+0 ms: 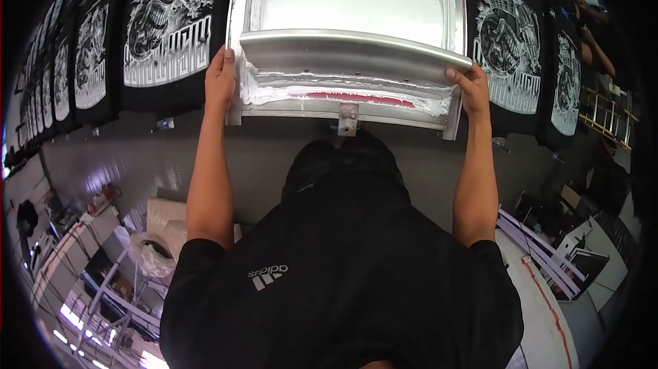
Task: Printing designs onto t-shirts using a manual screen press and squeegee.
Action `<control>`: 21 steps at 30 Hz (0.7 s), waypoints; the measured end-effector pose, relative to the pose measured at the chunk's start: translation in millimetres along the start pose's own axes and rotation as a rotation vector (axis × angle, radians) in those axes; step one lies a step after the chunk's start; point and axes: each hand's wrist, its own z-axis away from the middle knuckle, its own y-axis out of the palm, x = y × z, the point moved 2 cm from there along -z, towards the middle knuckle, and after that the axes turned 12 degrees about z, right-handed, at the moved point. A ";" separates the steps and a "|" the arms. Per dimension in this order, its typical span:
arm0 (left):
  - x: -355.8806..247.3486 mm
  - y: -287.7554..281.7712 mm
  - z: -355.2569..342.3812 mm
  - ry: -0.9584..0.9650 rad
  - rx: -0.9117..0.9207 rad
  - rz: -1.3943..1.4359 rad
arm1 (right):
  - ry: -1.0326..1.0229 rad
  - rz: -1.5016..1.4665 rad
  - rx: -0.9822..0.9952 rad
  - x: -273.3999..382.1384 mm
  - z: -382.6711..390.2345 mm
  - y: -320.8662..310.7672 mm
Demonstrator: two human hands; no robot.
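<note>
A screen-printing frame (460, 9) with silver metal rails and a pale mesh lies in front of me. Across its near part rests a long metal squeegee (343, 50), tilted slightly down to the right. White ink (274, 93) is smeared along the squeegee's near side and the frame's inner edges, with a red strip showing through. My left hand (220, 81) is closed on the left rail, close to the squeegee's left end. At the squeegee's right end, my right hand (474, 91) is closed with its thumb on the near face; its other fingers are mostly hidden.
Black shirts with white prints (168, 23) lie on both sides of the frame, in a row curving away. A metal clamp bracket (348, 119) sits at the frame's near edge. Plastic-wrapped material (154, 252) is behind left; another person's arm (600, 54) shows far right.
</note>
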 end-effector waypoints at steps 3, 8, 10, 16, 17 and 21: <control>0.7 1.0 10.5 -0.001 0.006 -0.052 | -0.003 -0.029 0.000 -6.1 6.5 -2.1; 9.4 -8.6 5.8 0.011 -0.005 0.040 | -0.004 -0.050 0.005 -5.0 5.1 5.3; 6.4 -3.8 7.7 0.010 -0.012 0.038 | -0.006 -0.048 0.007 -5.3 5.1 1.4; 7.1 -6.3 1.1 -0.057 0.008 0.051 | 0.026 -0.052 0.047 -4.3 -1.7 0.1; 7.5 -7.5 0.7 -0.027 0.012 0.081 | 0.002 -0.038 0.051 -4.9 -1.4 2.2; 3.2 -5.6 5.3 -0.037 0.006 -0.063 | 0.037 -0.035 0.048 -1.7 -0.2 1.2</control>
